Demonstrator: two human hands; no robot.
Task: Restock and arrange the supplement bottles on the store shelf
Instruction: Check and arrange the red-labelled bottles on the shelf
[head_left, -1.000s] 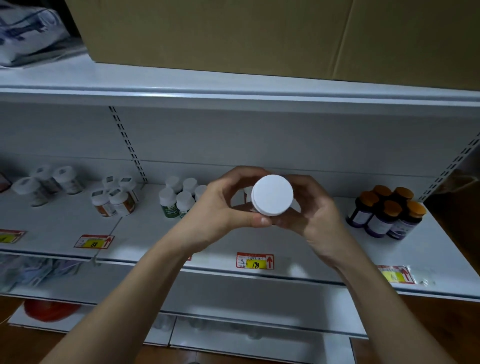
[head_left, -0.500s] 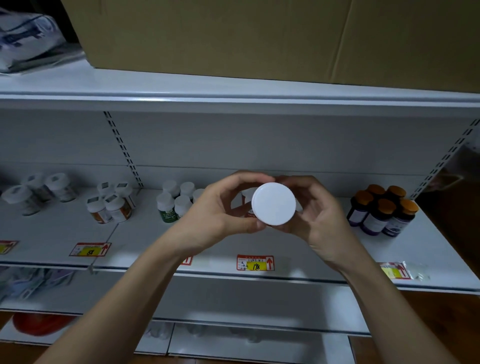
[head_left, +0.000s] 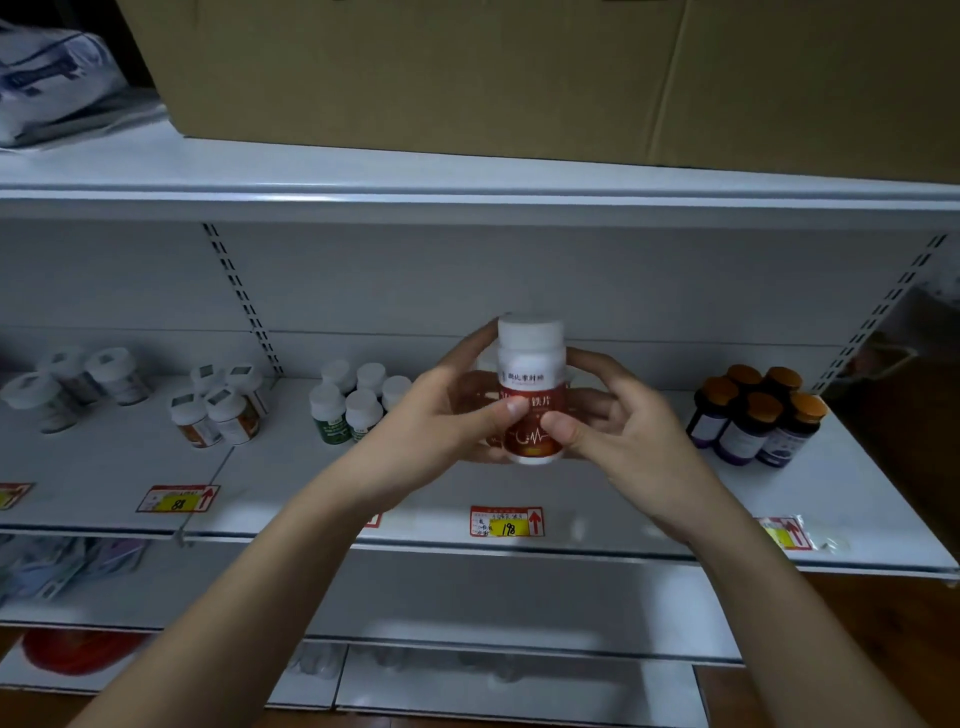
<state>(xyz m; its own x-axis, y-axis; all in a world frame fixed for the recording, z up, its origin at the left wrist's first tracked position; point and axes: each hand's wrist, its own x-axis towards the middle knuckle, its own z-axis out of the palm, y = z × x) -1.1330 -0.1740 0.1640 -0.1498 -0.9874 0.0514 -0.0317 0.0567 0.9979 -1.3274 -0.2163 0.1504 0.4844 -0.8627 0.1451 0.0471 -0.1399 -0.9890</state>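
We've got both hands on a red-labelled bottle (head_left: 531, 395) in the middle of the frame, held upright above the white shelf (head_left: 597, 499), its white cap up and the label facing us. The left hand (head_left: 441, 421) has its grip closed round the bottle's left side, thumb pressed on the label, and the right hand (head_left: 618, 421) grips the right side the same way, its thumb just beside the other one. On the shelf, left of centre, sits a cluster of green-labelled bottles (head_left: 353, 405), further left a group of orange-labelled bottles (head_left: 218, 410), and at the far left some pale bottles (head_left: 78, 379). On the right stands a tight pack of dark bottles with orange caps (head_left: 758, 415). A yellow price tag (head_left: 506, 521) is stuck on the shelf edge below the bottle, and a big cardboard box (head_left: 545, 73) fills the top of the frame.
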